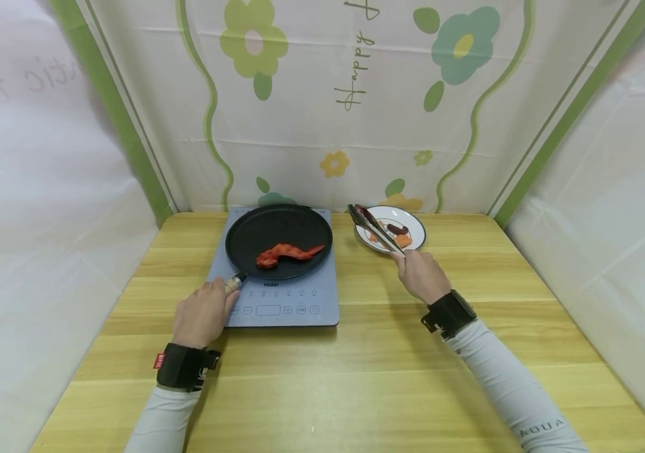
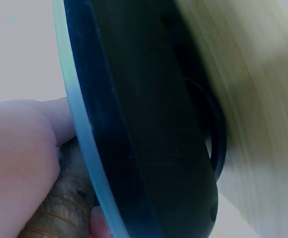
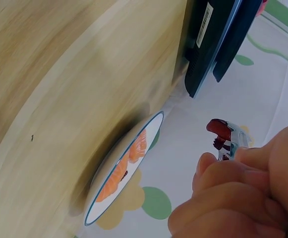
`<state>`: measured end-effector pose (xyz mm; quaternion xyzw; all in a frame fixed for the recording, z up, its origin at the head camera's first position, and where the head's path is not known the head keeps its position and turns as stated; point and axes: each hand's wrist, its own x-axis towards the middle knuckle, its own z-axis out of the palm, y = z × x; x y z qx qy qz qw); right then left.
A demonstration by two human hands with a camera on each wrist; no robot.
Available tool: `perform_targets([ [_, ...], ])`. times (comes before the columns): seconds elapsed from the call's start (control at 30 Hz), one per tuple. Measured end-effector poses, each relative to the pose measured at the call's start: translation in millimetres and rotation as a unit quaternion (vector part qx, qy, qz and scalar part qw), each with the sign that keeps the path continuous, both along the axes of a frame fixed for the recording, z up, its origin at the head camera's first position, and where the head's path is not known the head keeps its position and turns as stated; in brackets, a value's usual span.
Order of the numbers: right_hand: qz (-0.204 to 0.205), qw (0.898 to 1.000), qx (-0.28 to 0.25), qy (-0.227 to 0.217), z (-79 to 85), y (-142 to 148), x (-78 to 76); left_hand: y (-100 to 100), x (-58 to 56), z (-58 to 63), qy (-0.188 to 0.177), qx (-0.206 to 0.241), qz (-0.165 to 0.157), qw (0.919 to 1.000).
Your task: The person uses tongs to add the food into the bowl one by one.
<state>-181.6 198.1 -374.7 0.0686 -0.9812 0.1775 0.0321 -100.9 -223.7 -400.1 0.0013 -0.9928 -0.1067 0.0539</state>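
Note:
My left hand (image 1: pixel 200 314) grips the wooden handle (image 1: pixel 234 284) of a black frying pan (image 1: pixel 271 229). In the pan lies a glossy red piece of food (image 1: pixel 288 253), shaped like a chicken wing. My right hand (image 1: pixel 424 277) holds metal tongs (image 1: pixel 375 228), their tips over the left edge of a white plate (image 1: pixel 419 238). Between those tips is a dark red piece of food (image 3: pixel 220 130), raised off the plate in the right wrist view. Orange pieces (image 3: pixel 115 177) that look like salmon and another dark red piece (image 1: pixel 397 229) lie on the plate.
Under the pan is a light blue Haier induction cooker (image 1: pixel 299 305) on a wooden table (image 1: pixel 390 377). White cloth (image 1: pixel 299 126) printed with flowers hangs behind the table, with more cloth at both sides.

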Motion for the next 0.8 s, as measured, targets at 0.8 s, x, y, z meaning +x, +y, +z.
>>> perform_targets([
  [0.8, 0.015, 1.0, -0.002, 0.022, 4.6, -6.2, 1.6, 0.2, -0.2, 0.1, -0.005, -0.003, 0.0, 1.0],
])
